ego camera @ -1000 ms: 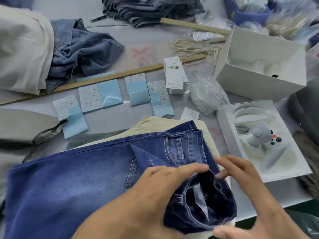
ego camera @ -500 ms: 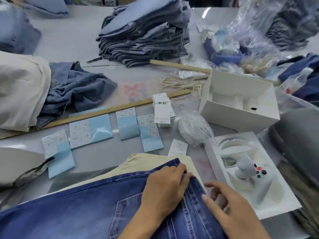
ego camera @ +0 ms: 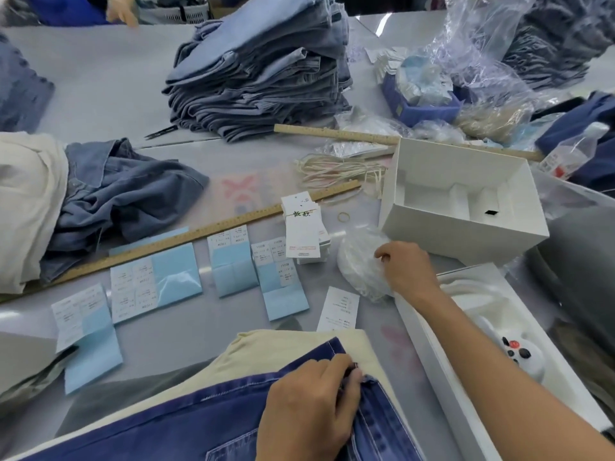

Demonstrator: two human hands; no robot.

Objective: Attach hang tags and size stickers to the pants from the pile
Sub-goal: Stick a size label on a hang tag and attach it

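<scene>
Pants (ego camera: 199, 417) | left hand (ego camera: 309, 407) pinches waistband | right hand (ego camera: 404, 267) grips plastic bag (ego camera: 361, 261), near-right | step: fetching tag fastener | next: thread hang tag.

The scene was brightly and evenly lit from overhead, with a cool, slightly bluish cast. Shadows were soft and short, showing only faintly under the right hand (ego camera: 404, 269) and beside the white box (ego camera: 466, 207). Glare showed on the grey table (ego camera: 100, 94), with a bright streak at its far edge, and on the crumpled clear plastic (ego camera: 482, 51), which glinted white in places. The wide lens bent straight lines, so the long wooden ruler (ego camera: 199, 231) curved and the edges of the frame bulged. Corners were soft and smeared. Print on the white tags (ego camera: 303, 231) was too blurred to read clearly.
</scene>
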